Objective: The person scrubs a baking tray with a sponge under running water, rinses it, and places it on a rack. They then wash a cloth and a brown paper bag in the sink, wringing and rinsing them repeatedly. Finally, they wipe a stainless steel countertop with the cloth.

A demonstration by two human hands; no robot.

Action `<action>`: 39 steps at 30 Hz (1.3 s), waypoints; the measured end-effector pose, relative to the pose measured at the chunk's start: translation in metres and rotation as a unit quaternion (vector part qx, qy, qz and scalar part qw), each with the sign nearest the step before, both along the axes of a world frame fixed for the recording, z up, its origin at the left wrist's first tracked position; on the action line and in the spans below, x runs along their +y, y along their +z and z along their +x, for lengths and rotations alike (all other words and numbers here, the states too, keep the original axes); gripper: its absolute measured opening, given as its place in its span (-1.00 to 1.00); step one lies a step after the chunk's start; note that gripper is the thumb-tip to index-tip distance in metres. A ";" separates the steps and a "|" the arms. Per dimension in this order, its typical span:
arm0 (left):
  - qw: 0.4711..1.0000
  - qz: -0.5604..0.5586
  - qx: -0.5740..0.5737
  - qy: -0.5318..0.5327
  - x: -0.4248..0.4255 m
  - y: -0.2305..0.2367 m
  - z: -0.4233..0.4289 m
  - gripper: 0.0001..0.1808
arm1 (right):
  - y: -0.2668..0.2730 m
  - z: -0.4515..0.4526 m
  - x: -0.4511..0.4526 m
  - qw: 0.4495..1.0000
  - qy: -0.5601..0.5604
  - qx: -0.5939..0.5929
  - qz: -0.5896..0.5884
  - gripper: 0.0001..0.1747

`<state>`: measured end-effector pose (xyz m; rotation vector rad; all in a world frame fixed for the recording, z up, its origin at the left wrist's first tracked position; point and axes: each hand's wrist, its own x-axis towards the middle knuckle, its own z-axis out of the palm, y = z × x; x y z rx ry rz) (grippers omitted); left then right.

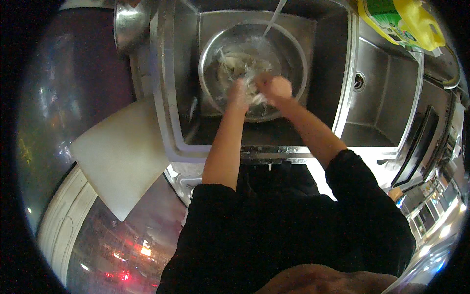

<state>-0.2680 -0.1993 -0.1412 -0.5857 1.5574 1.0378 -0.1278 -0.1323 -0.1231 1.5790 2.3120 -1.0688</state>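
Observation:
A round metal bowl [302, 79] sits in the large stainless-steel sink basin [326, 77]. Water [273, 20] streams into it from above and splashes. Pale, soft-looking pieces of food [235, 61] lie wet in the bowl; their exact kind is unclear. My left hand [238, 94] is over the near part of the bowl, blurred, its fingers hidden by splashing. Beside it, my right hand [277, 89] is curled, with blurred fingers close to the left. Whitish pieces [258, 98] show between and below the hands. Whether either hand grips one is not visible.
At right is a smaller sink basin [371, 99] with a drain [359, 81]. A yellow plastic jug [411, 25] with a green label stands behind it. A pale cutting board [121, 154] leans left of the sink, below a metal container [130, 27]. Window glass [62, 84] lies farther left.

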 end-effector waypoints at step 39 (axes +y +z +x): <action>0.974 0.196 -0.026 0.110 -0.046 0.149 0.015 -0.80 | 0.172 0.014 -0.020 0.535 -0.452 0.540 -0.467 -0.71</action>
